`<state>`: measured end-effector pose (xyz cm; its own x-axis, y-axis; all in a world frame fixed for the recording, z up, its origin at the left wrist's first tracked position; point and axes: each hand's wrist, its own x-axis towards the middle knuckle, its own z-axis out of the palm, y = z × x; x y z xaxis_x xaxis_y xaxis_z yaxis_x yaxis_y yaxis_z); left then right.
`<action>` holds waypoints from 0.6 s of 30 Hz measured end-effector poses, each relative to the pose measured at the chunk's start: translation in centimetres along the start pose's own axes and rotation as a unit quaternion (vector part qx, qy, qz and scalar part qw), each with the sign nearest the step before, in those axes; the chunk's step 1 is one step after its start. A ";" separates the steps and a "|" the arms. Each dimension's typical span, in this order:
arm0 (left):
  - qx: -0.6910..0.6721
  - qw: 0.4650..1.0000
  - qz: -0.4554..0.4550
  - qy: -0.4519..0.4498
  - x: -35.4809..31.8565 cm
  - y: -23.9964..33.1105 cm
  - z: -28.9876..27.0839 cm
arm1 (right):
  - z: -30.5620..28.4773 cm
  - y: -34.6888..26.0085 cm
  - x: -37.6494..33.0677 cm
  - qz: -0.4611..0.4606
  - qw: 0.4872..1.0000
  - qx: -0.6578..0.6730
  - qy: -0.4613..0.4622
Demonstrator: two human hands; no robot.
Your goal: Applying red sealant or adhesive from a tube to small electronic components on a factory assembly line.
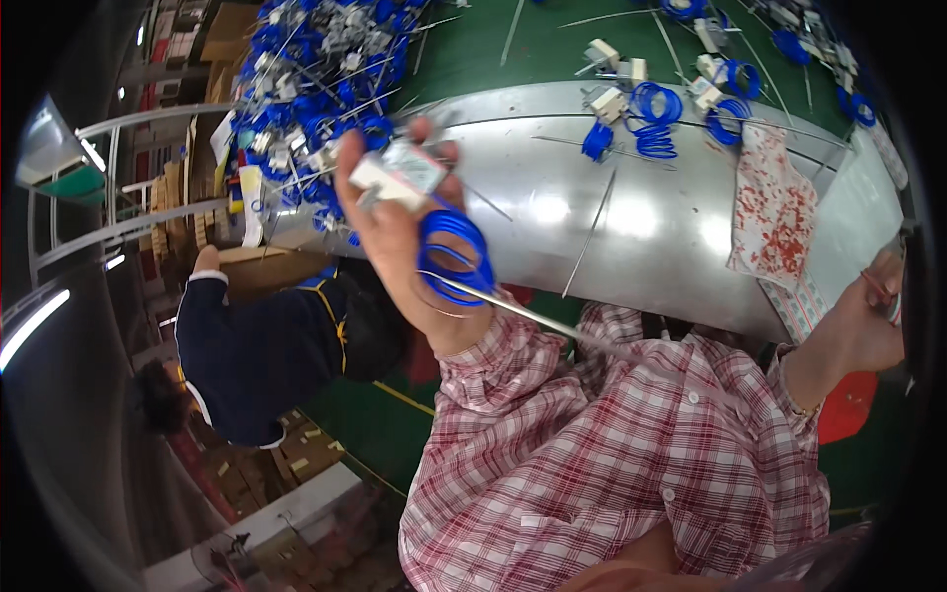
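My left hand (407,261) is raised over the near edge of the bench, its palm up and fingers curled round a capillary thermostat. The thermostat (400,178) has a small white box body with a metal part at one end. Its blue coiled tube (457,255) hangs over my palm and wrist, and a long thin metal probe (552,324) slants from it towards my shirt. At the far right my right hand (853,326) is closed beside a white sheet (856,222). Its fingertips are close to the picture's dark rim, and what they pinch is unclear.
A large heap of similar blue-coiled thermostats (326,89) lies at the back left. Several more (656,113) lie on the green and metal bench (552,222). A red-speckled white sheet (774,207) lies at the right. Behind on the left, another person in dark clothing (266,345) bends over.
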<state>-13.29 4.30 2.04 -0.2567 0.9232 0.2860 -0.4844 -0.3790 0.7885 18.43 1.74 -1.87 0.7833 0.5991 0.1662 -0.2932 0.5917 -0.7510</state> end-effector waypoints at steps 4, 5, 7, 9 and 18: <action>0.041 0.997 -0.063 -0.020 -2.1 -0.1 1.9 | 0.8 0.3 -0.4 0.032 0.999 0.032 0.002; 0.035 0.996 -0.073 -0.037 -2.3 -0.5 2.2 | 1.0 0.1 -0.4 0.027 0.999 0.038 0.017; 0.009 0.985 -0.104 -0.136 -2.5 -0.7 2.1 | 0.6 -0.1 -0.3 0.018 0.999 0.040 0.032; 0.050 0.988 -0.084 -0.116 -3.0 -1.2 3.1 | -0.4 -0.1 0.0 0.047 0.994 0.096 -0.017; 0.028 0.848 -0.486 -0.208 -4.2 -3.9 4.2 | 2.1 -0.9 -1.7 -0.003 0.996 0.081 -0.041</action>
<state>-6.80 2.14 0.04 0.5644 0.7445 -0.3566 -0.2540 0.5676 0.7832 16.23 1.37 -0.11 0.7398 0.6335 0.2266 -0.3792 0.6708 -0.6374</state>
